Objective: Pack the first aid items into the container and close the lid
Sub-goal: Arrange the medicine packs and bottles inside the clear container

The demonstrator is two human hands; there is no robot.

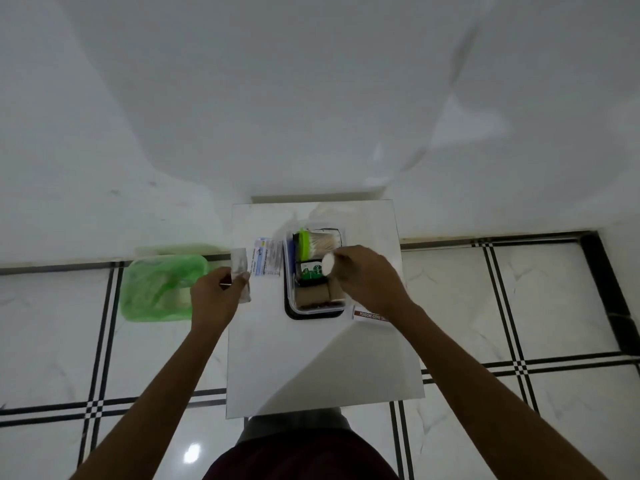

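Note:
A clear plastic container (pixel 289 271) stands on a dark lid on the small white table (pixel 322 358). Inside lie a green-capped tub of cotton swabs (pixel 320 242), a dark green soap box (pixel 313 270) and tan bandage rolls (pixel 313 294). My right hand (pixel 367 275) hovers over the container's right side, gripping a white cylindrical roll (pixel 328 264). My left hand (pixel 216 294) is at the table's left edge, pinching a small clear packet (pixel 240 263). A white and blue leaflet packet (pixel 266 260) lies left of the container. A povidone-iodine box (pixel 370 315) lies to its right, partly under my forearm.
A green plastic basket (pixel 161 287) sits on the floor left of the table. White floor tiles with black lines surround the table, and a white wall rises behind it.

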